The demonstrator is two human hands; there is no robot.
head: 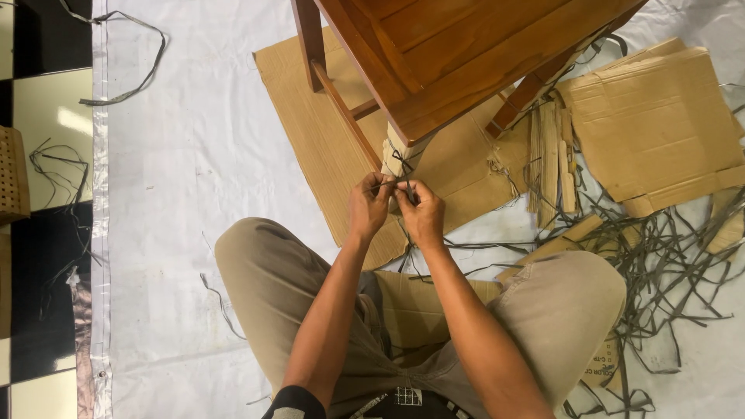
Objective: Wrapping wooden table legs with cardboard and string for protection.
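Observation:
My left hand (pixel 367 206) and my right hand (pixel 423 212) meet just below the nearest leg of a brown wooden chair (pixel 450 54). Both pinch a thin dark strap (pixel 390 185) that runs between their fingertips. The strap leads up to a pale cardboard wrap (pixel 396 154) bound around the foot of that chair leg. I sit on the floor with my knees spread, in khaki trousers.
A flat cardboard sheet (pixel 310 109) lies under the chair on a white tarp (pixel 186 171). Folded cardboard (pixel 652 116) and cardboard strips lie at the right. A tangle of cut dark straps (pixel 660 264) covers the floor at right. Checkered tiles show at the left.

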